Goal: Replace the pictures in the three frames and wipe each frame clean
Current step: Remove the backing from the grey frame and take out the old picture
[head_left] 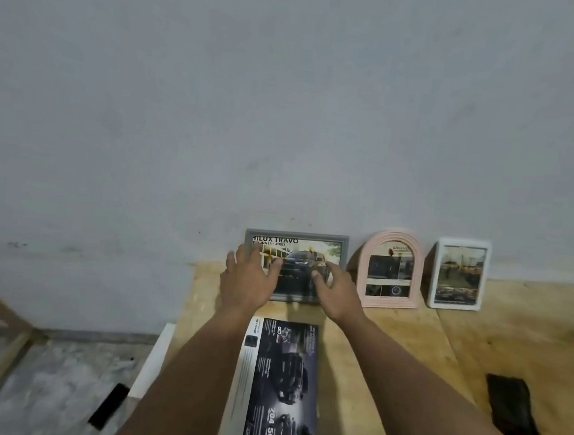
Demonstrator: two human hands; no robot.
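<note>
Grey-framed picture (296, 252) leans against the wall at the back of my plywood table (389, 342); my left hand (248, 279) and right hand (333, 291) lie on its front, fingers spread and relaxed. Rightward stand the pink arched frame (391, 270) and white frame (459, 274). A car brochure (279, 385) lies between my forearms, a black cloth (509, 406) far right.

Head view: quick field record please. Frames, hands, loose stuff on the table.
grey frame: leans on the wall, leftmost, car picture inside
pink arched frame: middle, upright against the wall
white frame: rightmost, upright against the wall
left hand: fingers spread, at the grey frame's left side
right hand: fingers spread, at the grey frame's lower right
contact: cannot tell whether either hand grips the frame
car brochure: flat on the table, between the forearms
black cloth: on the table, far right, untouched
</note>
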